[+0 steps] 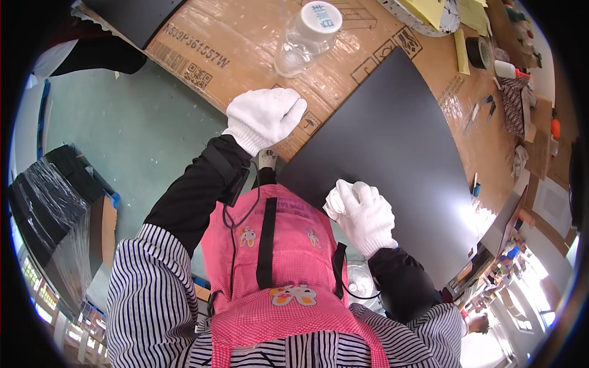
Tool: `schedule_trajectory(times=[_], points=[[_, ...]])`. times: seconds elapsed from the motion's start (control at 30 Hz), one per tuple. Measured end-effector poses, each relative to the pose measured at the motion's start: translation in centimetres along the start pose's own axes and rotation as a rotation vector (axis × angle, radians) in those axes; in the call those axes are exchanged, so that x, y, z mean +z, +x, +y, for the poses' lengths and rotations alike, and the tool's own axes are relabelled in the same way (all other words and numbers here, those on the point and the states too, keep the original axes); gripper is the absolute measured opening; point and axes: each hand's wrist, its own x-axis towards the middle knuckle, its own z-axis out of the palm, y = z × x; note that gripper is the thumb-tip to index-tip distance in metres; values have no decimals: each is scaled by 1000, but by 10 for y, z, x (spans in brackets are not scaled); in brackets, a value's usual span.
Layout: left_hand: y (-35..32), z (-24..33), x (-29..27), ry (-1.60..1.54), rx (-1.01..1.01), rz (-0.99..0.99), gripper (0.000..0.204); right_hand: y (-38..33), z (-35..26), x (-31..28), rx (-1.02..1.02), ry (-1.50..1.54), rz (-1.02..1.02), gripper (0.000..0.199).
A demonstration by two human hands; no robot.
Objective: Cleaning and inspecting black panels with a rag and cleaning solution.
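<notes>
A large, smooth black panel lies on the cardboard-covered table in front of me. My right hand, in a white knitted glove, rests over its near part with fingers bent round a small wad of white cloth. My left hand, gloved the same way, is closed at the left edge of the cardboard; whatever its fingers hold, if anything, is hidden. Just beyond the left hand is a clear plastic bottle with a white lid.
Black tape, a white bottle with a red tip and small tools lie at the right. Another dark panel is at upper left, beside a person's dark sleeve. Film-wrapped dark stacks stand on the green floor.
</notes>
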Motion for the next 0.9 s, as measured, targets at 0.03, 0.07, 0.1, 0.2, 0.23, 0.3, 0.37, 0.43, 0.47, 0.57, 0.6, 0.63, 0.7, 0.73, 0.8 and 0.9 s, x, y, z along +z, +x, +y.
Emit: schedule_trajectory(times=[0.03, 0.07, 0.1, 0.2, 0.23, 0.3, 0.37, 0.43, 0.47, 0.57, 0.6, 0.63, 0.7, 0.73, 0.8, 0.9], points=[[0, 2, 0, -10, 4, 9, 18, 1, -1, -2, 1, 3, -3, 64], [-1, 2, -1, -11, 3, 6, 18, 5, -3, -5, 14, 5, 2, 63], [-3, 2, -2, 1, 6, 3, 18, 6, -5, -7, 27, 7, 7, 63], [-3, -1, -1, 16, 6, 14, 16, 3, -1, -5, -7, 1, 29, 64], [-5, 0, 0, 13, 4, 20, 15, 4, -1, -5, -6, 2, 28, 64], [-4, -2, 2, 14, 6, 19, 15, 6, -4, -5, 25, 23, -3, 62], [-2, 0, 2, 8, 10, 21, 15, 6, -3, -8, 21, 27, 13, 61], [-4, 1, -1, 26, -5, -21, 14, 5, -2, -8, 12, 35, 31, 60], [-4, 0, -1, 31, -6, -20, 14, 3, -1, -6, -4, 19, 23, 60], [-3, 0, 1, 16, -5, 2, 14, 4, -2, -7, 5, 15, 11, 60], [-3, 1, 1, 6, 1, 7, 14, 4, -3, -7, 28, 27, 10, 61], [-2, 0, 1, 1, 9, 13, 14, 3, -2, -6, 27, 29, 12, 61], [-3, 0, 0, 9, 5, 14, 14, -1, 1, -4, -5, 39, 10, 60], [-4, 2, 0, 11, -2, 15, 15, -1, 1, -6, -4, 38, 9, 60], [-3, 1, -1, 5, -3, 8, 15, 0, 2, -9, -4, 52, -18, 62], [-3, 2, -3, -6, -7, -4, 15, 6, 1, -8, -6, 59, -4, 66]])
